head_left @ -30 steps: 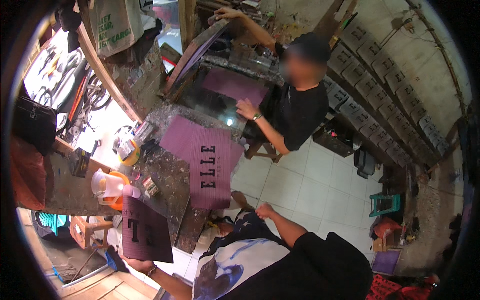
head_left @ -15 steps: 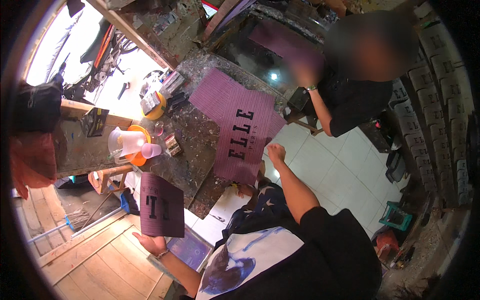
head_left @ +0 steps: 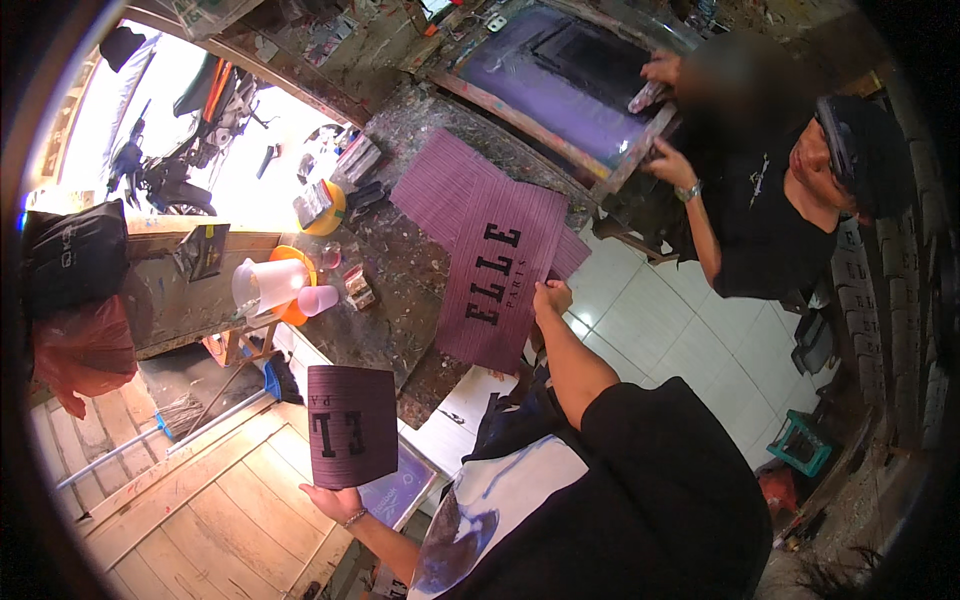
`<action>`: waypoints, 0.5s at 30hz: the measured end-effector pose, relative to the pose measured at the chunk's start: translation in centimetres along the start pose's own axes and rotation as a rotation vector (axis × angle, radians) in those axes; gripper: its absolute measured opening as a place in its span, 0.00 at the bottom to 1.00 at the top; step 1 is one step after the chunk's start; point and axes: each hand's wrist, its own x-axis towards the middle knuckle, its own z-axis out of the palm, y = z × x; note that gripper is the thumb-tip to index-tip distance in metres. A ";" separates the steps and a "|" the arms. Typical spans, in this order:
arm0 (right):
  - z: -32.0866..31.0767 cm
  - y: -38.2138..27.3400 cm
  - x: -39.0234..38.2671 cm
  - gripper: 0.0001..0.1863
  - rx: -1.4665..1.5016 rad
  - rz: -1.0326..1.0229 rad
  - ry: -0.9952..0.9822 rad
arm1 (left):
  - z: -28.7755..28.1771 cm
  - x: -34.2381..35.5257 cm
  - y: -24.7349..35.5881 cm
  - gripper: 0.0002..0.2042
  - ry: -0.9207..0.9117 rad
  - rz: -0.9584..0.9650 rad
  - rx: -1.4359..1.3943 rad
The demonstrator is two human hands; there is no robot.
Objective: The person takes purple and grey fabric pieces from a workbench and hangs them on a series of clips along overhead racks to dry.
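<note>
My left hand (head_left: 332, 502) holds a purple ribbed sheet (head_left: 352, 440) with black lettering by its lower edge. That sheet hangs bent over, left of the worktable (head_left: 385, 330). My right hand (head_left: 553, 298) is closed at the right edge of another lettered purple sheet (head_left: 468, 270), its fingertips against the border. This second sheet lies on top of further purple sheets (head_left: 440, 175), which stick out behind it and to its right. My right thumb and fingers overlap the edge; their undersides are hidden.
Across the table a co-worker (head_left: 760, 220) grips a framed printing screen (head_left: 545, 75) and a small bar. White and pink cups (head_left: 318, 299), an orange dish (head_left: 291, 312) and a yellow tub (head_left: 325, 215) stand at the table's left. A green stool (head_left: 800, 442) stands on the tiles (head_left: 650, 320).
My right hand has come onto the edge of the sheet on the table. The co-worker's purple sheet is out of sight; a framed screen now lies there. The sheet in my left hand has turned slightly.
</note>
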 end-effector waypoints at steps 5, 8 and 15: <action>-1.1 0.6 0.5 0.09 0.186 0.078 -0.316 | 2.2 -1.4 -1.0 0.34 0.065 0.047 0.030; -1.7 0.4 1.1 0.09 0.177 0.079 -0.457 | 1.5 -0.7 -1.3 0.30 0.042 0.060 0.080; -3.3 0.1 -0.2 0.03 0.322 0.091 -0.671 | -0.7 1.9 0.2 0.23 -0.126 0.035 0.140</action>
